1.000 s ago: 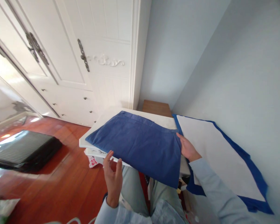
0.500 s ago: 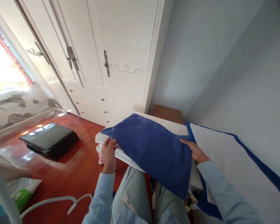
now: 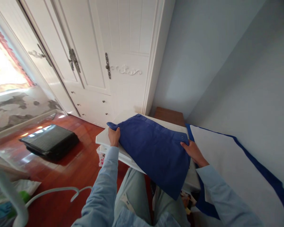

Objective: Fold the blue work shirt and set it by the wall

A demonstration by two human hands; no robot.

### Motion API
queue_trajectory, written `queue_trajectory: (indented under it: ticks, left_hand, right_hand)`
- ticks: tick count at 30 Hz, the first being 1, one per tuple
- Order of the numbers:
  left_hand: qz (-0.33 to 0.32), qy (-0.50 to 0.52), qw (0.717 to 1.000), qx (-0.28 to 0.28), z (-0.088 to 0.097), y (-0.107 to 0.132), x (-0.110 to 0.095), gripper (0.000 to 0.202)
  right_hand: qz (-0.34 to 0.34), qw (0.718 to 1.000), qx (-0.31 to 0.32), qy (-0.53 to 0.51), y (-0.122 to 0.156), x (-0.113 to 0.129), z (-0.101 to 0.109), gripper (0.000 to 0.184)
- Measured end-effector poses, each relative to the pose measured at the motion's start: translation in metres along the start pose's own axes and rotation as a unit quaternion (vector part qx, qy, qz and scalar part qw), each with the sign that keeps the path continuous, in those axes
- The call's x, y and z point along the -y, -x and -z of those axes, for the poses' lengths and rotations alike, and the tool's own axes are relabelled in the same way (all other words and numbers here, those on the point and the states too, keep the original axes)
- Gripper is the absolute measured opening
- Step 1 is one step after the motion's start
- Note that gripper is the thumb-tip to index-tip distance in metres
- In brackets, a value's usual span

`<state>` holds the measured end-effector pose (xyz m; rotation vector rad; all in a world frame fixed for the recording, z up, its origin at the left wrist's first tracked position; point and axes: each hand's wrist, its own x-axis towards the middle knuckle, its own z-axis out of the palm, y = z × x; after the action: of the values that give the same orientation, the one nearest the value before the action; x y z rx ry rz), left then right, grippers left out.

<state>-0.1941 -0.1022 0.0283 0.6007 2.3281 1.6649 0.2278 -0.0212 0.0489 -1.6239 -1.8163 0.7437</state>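
Observation:
A dark blue cloth garment [image 3: 153, 148] lies spread over a white table [image 3: 103, 137], and its lower edge hangs down over my knees. A band with a small button [image 3: 182, 137] near the right corner runs along the garment's far edge. My left hand [image 3: 114, 136] is closed on the left edge, near the corner that sticks out past the fingers. On the other side, my right hand [image 3: 192, 152] pinches the right edge just below the button. The underside of the cloth is hidden.
A white wardrobe [image 3: 127, 41] stands behind the table. To the right, a white board-like sheet [image 3: 232, 164] lies on blue material. A black case [image 3: 50, 142] sits on the red floor at left. A white curved frame [image 3: 54, 190] and plastic bags [image 3: 21, 192] are at lower left.
My left hand has moved up and slightly right and closed on the garment's left edge. The garment's right corner has shifted left, with its button now showing.

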Motion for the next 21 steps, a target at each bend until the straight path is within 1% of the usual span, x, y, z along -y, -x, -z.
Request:
queue_trajectory:
  ticks: [3, 6, 8, 11, 14, 16, 18, 21]
  left_hand:
    - [-0.024, -0.018, 1.0, 0.007, -0.003, 0.004, -0.007, 0.023]
    - [-0.06, -0.021, 0.998, 0.013, -0.007, 0.018, -0.016, 0.025]
    - [-0.076, -0.021, 0.997, 0.012, -0.011, 0.029, -0.026, 0.027]
    - [-0.108, -0.002, 0.994, 0.006, -0.02, 0.047, -0.045, 0.027]
    - [-0.153, 0.037, 0.987, 0.002, -0.031, 0.065, -0.068, 0.024]
    - [-0.179, 0.06, 0.982, 0.009, -0.039, 0.079, -0.083, 0.023]
    - [-0.199, 0.079, 0.977, 0.022, -0.048, 0.093, -0.097, 0.022]
    - [-0.21, 0.113, 0.97, 0.052, -0.066, 0.114, -0.116, 0.021]
  right_hand:
    - [0.031, 0.999, -0.014, 0.038, 0.008, 0.006, 0.01, 0.032]
    - [0.047, 0.997, -0.034, 0.05, 0.018, 0.012, 0.024, 0.034]
    - [0.058, 0.996, -0.044, 0.047, 0.024, 0.018, 0.034, 0.036]
    - [0.071, 0.995, -0.056, 0.043, 0.033, 0.026, 0.052, 0.04]
    - [0.082, 0.993, -0.069, 0.042, 0.044, 0.031, 0.074, 0.04]
    - [0.094, 0.991, -0.083, 0.038, 0.053, 0.032, 0.091, 0.041]
    - [0.101, 0.989, -0.098, 0.033, 0.064, 0.031, 0.11, 0.042]
    - [0.088, 0.987, -0.132, 0.028, 0.084, 0.022, 0.14, 0.044]
